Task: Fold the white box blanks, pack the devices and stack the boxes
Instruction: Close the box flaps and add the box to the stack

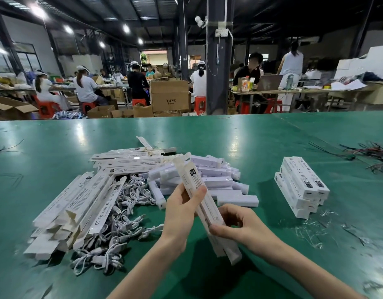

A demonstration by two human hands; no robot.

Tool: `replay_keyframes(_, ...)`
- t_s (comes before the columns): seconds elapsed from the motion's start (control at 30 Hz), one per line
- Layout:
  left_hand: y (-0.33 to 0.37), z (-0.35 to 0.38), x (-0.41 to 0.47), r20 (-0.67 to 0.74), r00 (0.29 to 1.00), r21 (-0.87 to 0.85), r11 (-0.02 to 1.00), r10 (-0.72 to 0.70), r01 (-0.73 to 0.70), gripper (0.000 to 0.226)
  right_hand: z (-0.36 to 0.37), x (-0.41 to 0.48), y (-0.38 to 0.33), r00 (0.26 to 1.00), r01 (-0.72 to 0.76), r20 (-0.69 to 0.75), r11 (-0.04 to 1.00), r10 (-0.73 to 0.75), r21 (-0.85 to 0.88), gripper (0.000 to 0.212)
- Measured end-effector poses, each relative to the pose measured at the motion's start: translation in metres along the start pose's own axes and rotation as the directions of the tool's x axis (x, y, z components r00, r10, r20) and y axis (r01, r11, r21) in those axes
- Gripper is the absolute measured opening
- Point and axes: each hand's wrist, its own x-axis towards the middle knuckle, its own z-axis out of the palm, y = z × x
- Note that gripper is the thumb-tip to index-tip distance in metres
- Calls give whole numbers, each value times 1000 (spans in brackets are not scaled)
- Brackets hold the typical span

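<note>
Here the left hand (180, 214) and right hand (248, 228) grip one white box blank (194, 176), probably light, easily creased; hold its edges.

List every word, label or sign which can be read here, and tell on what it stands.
"BPS": on the brown carton in the background.
"CE FC RoHS": on a flat box blank in the left pile.
"SMART SENSOR LAMP": on a second blank there.
Too small to read: the print on the box held by the left hand and right hand, and on the stacked boxes.
</note>
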Motion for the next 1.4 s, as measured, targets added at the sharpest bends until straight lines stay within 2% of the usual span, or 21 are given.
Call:
replay_keyframes(0.07,2,3,-2,57,998,11,1000,22,-23,27,-1,0,-2,1000,17,-27,997,-15,79,39)
replay_keyframes(0.13,3,6,-5,146,988,-1,998,56,-56,41,-3,1,-6,997,45,-63,980,-33,196,39)
replay_keyframes(0.23,3,8,-10,238,963,-10,992,128,-129,63,-7,0,-12,991,107,-101,976,-89,189,47)
replay_keyframes(0.4,8,9,-15,310,937,28,983,162,-179,52,-14,-4,-21,989,147,-30,968,-144,203,57)
replay_keyframes(0.57,9,8,-16,340,926,24,982,166,-185,39,-21,-6,-24,989,113,62,963,-132,243,74)
replay_keyframes(0.73,11,9,-17,309,926,51,968,218,-245,19,-19,-8,-24,987,111,82,962,-135,251,68)
replay_keyframes(0.87,14,6,-14,288,919,82,949,269,-303,14,-15,-8,-25,989,118,55,957,-137,263,61)
replay_keyframes(1.1,12,9,-14,197,938,36,954,285,-297,6,-6,-13,-24,981,42,171,966,-88,253,79)
replay_keyframes(1.27,14,9,-14,178,939,63,949,294,-309,14,-14,-13,-34,987,68,128,979,-94,190,62)
replay_keyframes(1.4,21,9,-14,156,934,36,944,320,-329,14,-22,-13,-43,983,167,68,981,-173,97,45)
